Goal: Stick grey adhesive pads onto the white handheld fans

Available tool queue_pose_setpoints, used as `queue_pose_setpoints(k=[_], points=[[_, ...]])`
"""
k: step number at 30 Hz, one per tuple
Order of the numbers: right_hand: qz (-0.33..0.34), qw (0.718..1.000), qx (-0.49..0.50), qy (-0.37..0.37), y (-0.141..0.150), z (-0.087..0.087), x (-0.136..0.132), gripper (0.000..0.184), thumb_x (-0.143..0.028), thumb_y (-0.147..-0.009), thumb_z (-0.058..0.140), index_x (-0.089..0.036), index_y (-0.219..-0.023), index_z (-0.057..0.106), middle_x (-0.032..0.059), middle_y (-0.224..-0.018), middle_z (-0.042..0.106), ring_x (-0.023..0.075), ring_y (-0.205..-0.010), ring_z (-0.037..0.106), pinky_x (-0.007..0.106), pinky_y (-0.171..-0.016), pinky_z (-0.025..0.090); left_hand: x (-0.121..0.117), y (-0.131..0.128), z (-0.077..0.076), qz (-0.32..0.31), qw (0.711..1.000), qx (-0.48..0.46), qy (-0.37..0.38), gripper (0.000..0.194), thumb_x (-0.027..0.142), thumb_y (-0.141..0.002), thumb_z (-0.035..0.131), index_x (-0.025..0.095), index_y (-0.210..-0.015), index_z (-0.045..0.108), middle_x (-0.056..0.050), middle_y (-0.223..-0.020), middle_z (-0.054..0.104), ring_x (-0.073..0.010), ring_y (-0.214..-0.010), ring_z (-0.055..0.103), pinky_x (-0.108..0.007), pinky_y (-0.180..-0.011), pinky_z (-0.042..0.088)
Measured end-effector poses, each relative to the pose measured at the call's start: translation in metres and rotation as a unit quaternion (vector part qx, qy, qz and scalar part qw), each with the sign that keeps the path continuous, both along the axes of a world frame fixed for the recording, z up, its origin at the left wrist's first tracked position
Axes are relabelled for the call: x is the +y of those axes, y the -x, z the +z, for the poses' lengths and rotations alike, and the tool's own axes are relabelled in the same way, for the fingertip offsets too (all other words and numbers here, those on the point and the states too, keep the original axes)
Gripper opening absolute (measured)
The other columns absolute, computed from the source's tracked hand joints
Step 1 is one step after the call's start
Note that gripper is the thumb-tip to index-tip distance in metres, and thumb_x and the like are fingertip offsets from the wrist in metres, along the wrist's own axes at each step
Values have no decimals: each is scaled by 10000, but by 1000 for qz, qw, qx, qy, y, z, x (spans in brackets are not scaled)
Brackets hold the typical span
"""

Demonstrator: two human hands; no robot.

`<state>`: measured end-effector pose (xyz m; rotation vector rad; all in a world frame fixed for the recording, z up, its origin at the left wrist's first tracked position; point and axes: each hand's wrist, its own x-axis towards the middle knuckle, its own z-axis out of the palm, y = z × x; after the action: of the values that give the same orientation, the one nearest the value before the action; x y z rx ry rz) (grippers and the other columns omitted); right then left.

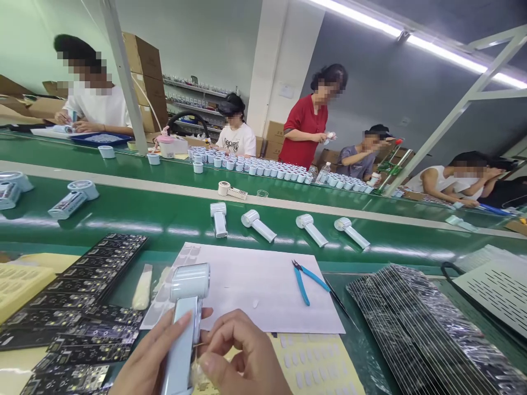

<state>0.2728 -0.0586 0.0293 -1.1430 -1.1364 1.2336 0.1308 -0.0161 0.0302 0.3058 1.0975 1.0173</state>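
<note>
Head view is giving me one pale handheld fan [186, 323] in my own two hands at the bottom edge. I am counting four more fans of the same kind lying on the green conveyor belt [123, 211] beyond the white sheet [255, 282], and two boxed-looking units [74, 198] lying further left on the belt. My left hand [150, 359] is wrapping its fingers around the fan's handle, gripping it. My right hand [242, 356] is curling closed beside the handle, pinching something small and pale that I cannot make out. The fan is standing nearly upright, its long axis running from my palms up and slightly away, round head on top. One pair of blue cutters [307, 277] is lying on the sheet to the right, well apart from my hands. Black circuit boards [88, 299] are fanning out to the left, and a stack of shiny dark strips [424, 323] is crowding the right side. Five other people are working across the belt.
</note>
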Motion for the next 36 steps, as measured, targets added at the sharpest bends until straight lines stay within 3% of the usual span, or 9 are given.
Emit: queue_pose_setpoints(k=[5,14,18,22,25,29,31,33,36], points=[[9,998,-62,8,16,15,13,140,-104,-728,671,-220,-718,594,16,-941,610,168,-825,632,204,-524,378,11,-5,18,30,999,-35,14,280,236,-918,639,128,-1157,739,-113,-1128,781,-259,-1144,698,-231,-806,621],[34,995,-94,-6,19,18,25,212,-54,-761,670,-233,-714,566,12,-982,579,212,-1055,644,257,-812,512,17,10,5,1,1000,-17,-20,283,341,-808,814,196,-1046,767,-49,-978,796,-230,-984,743,-212,-723,626],[7,989,-147,-20,24,9,28,257,-5,-727,706,-217,-720,561,-11,-962,560,140,-778,623,240,-651,457,22,4,10,36,999,-18,17,224,258,-890,705,179,-1093,758,-69,-1015,796,-230,-1037,737,-197,-684,617],[-9,975,-210,-70,29,2,30,296,40,-692,684,-209,-748,533,-13,-948,536,104,-678,548,224,-542,335,27,5,-2,26,999,-36,7,447,322,-830,777,208,-1258,717,-81,-1123,778,-300,-1108,718,-347,-905,624],[-7,990,-120,-70,27,4,31,191,-46,-740,655,-211,-752,561,8,-941,536,135,-748,589,196,-481,320,30,7,-4,15,1000,-26,-2,474,320,-804,805,212,-1258,718,-93,-1122,776,-327,-1097,723,-406,-910,630],[-55,996,-36,-62,14,3,41,112,-310,-913,621,-221,-849,600,47,-1030,600,155,-774,616,193,-467,381,41,12,15,-32,999,-13,1,393,258,-858,732,118,-1225,707,-167,-1106,771,-327,-1086,727,-367,-846,639],[-62,984,-162,-49,6,-1,50,198,-379,-1001,524,-223,-1042,638,85,-1151,657,177,-830,673,226,-542,498,57,16,25,-64,995,36,-66,397,142,-803,759,120,-1196,701,-163,-1102,773,-302,-1074,731,-323,-819,634],[-51,938,-341,-40,1,-5,61,329,-312,-1034,473,-198,-1320,590,134,-1266,686,240,-1001,717,335,-752,604,85,21,31,-84,983,103,-126,400,7,-732,767,121,-1111,706,-134,-1062,780,-246,-1003,744,-252,-750,618],[-18,871,-489,-36,3,-10,80,565,-137,-961,543,-97,-1518,455,210,-1254,718,351,-1132,703,519,-904,601,141,23,31,-84,971,167,-148,240,-41,-767,732,103,-953,688,-59,-864,745,-150,-752,706,-201,-611,563]])
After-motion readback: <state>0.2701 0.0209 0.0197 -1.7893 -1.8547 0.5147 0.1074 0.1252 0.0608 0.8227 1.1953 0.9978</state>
